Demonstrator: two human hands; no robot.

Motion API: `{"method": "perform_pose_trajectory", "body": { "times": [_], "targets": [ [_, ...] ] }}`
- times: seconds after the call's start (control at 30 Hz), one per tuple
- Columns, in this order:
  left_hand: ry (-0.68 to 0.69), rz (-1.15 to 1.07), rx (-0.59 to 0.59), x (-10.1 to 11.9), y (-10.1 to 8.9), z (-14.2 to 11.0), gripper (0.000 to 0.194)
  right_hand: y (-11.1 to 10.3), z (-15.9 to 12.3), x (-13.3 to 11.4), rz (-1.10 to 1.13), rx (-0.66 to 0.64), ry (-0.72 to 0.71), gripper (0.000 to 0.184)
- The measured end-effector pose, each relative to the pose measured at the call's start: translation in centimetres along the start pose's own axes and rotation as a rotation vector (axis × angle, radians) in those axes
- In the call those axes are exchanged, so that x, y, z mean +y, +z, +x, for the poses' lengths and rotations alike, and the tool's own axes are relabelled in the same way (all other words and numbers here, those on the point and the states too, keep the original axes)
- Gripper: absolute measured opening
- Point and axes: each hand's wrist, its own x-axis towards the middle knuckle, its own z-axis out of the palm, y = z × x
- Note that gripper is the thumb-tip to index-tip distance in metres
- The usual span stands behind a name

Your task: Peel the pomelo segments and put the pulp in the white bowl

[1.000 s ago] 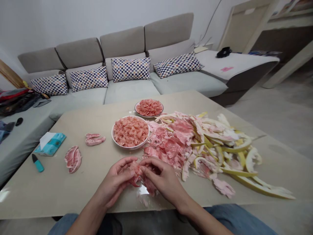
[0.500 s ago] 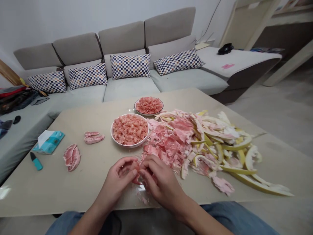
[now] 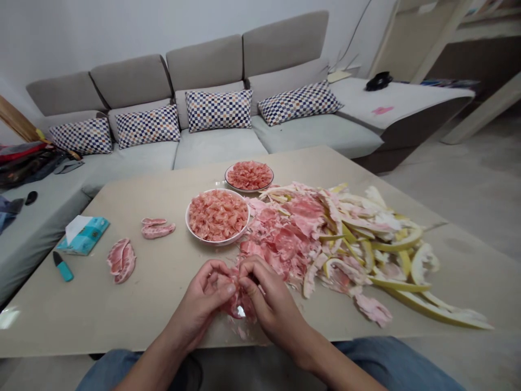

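Between my two hands, near the table's front edge, is a pink pomelo segment [image 3: 236,305], partly hidden by fingers. My left hand [image 3: 211,296] pinches it from the left with thumb and fingertips. From the right, my right hand [image 3: 266,296] grips it, thumb against the bent fingers. Just beyond my hands stands a white bowl [image 3: 188,221] heaped with peeled pink pulp. Behind it sits a dark-rimmed plate [image 3: 249,190] of more pulp. Unpeeled pomelo segments [image 3: 121,260] lie to the left, with smaller pieces [image 3: 158,228] farther back.
A large pile of pink membranes [image 3: 280,239] and yellow-white pomelo rind [image 3: 401,244] covers the table's right side. At the left are a blue tissue pack [image 3: 87,236] and a teal-handled knife [image 3: 63,267]. A grey sofa [image 3: 220,149] runs behind the table.
My hands have shifted slightly, and more of the pomelo segment shows below and between them. The view has moved a little; the bowl, plate and pile stay put.
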Motion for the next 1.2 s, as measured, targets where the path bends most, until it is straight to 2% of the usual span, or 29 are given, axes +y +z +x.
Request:
{"method": "perform_pose_trajectory", "body": {
  "times": [0.07, 0.17, 0.4, 0.7, 0.93, 1.2],
  "targets": [
    [0.000, 0.076, 0.000, -0.10, -0.09, 0.01, 0.030, 0.09, 0.01, -0.04, 0.016, -0.005, 0.009, 0.015],
    [-0.008, 0.151, -0.010, -0.13, -0.20, 0.03, 0.027, 0.09, 0.05, -0.12, 0.038, -0.008, 0.034, 0.015],
    [-0.034, 0.101, -0.058, 0.13, -0.12, -0.12, 0.024, -0.07, 0.13, -0.43, 0.047, -0.011, 0.080, 0.017],
    [-0.040, 0.106, -0.045, 0.20, -0.31, -0.04, 0.021, 0.18, -0.05, -0.21, 0.084, -0.036, 0.129, 0.021],
    [-0.049, -0.018, 0.063, 0.45, -0.46, 0.06, 0.016, 0.33, -0.39, -0.07, 0.062, -0.075, 0.119, 0.024],
    [-0.034, -0.118, 0.087, 0.67, -0.66, 0.07, 0.012, 0.31, -0.55, -0.31, 0.059, -0.082, 0.118, 0.022]
  ]
}}
